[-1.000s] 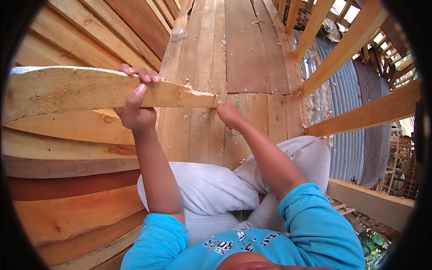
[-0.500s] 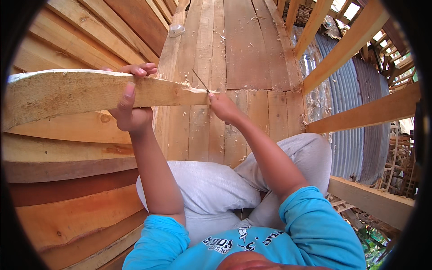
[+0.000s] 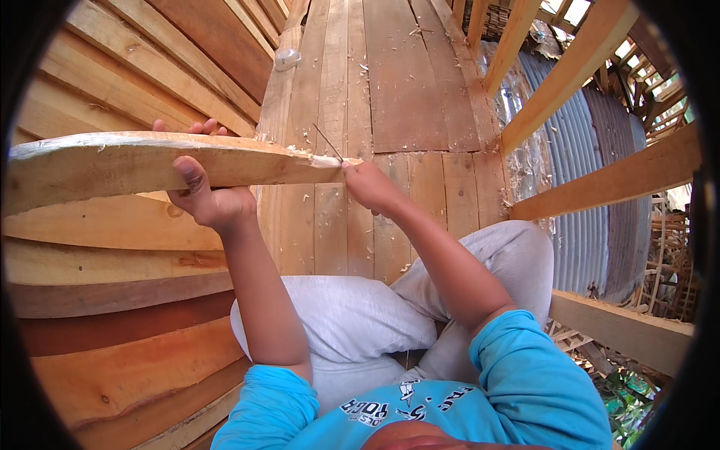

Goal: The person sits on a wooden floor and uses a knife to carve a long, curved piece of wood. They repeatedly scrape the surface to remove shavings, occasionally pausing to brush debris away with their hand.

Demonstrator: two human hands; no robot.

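A long, curved wooden plank (image 3: 127, 165) reaches in from the left edge, held up above the floor. Its upper edge has a pale, freshly cut strip, with curled shavings near the tapered right end. My left hand (image 3: 214, 204) grips the plank from below, thumb on the near face and fingertips showing beyond the far edge. In my right hand (image 3: 367, 186) is a knife, its thin dark blade (image 3: 327, 139) slanting up and left past the plank's tip. The fist hides the knife's handle. Where the blade meets the wood, my fingers are close to the plank's end.
Plank flooring (image 3: 330, 232) scattered with shavings lies ahead, with a small clear plastic container (image 3: 287, 59) on it. Overlapping boards (image 3: 120, 352) line the left side. Wooden rails (image 3: 600, 180) stand to the right, before corrugated metal sheets (image 3: 577, 150). My legs are folded beneath my arms.
The plank has tipped, showing more of its pale upper edge. My left hand has shifted slightly left and the fingers beyond the edge have spread. The knife has moved slightly left and down.
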